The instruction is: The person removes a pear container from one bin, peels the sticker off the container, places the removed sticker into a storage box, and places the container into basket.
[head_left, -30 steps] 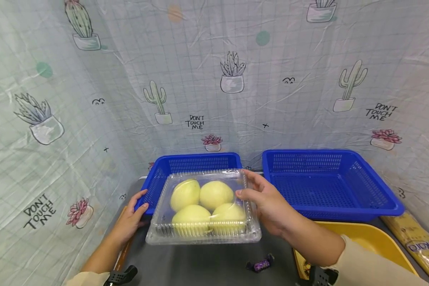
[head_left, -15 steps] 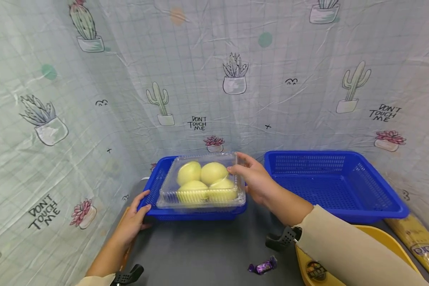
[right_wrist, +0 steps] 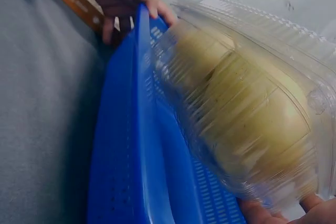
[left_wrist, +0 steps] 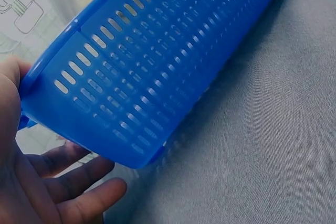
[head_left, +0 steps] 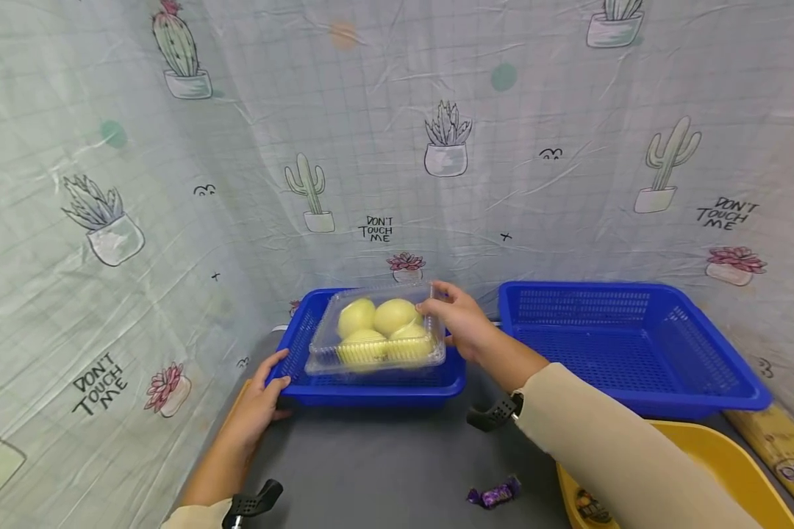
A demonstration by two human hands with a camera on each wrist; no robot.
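My right hand grips the right edge of a clear plastic clamshell box holding several pale yellow round fruits. The box is tilted within the left blue basket, its front edge lower than the basket's back rim in the head view. In the right wrist view, fruit shows through the ribbed plastic, inside the basket wall. At the basket's left front corner, my left hand pinches the rim. The left wrist view has the thumb over the rim and the other fingers beneath the slotted wall.
A second blue basket stands at the right. In front of it is a yellow tray, partly under my right sleeve. A purple-wrapped candy lies on the grey table. A yellow packet lies far right; a patterned curtain rises behind.
My right hand has carried the clamshell box away from me, from in front of the left basket into it. The left hand stays on that basket's rim.
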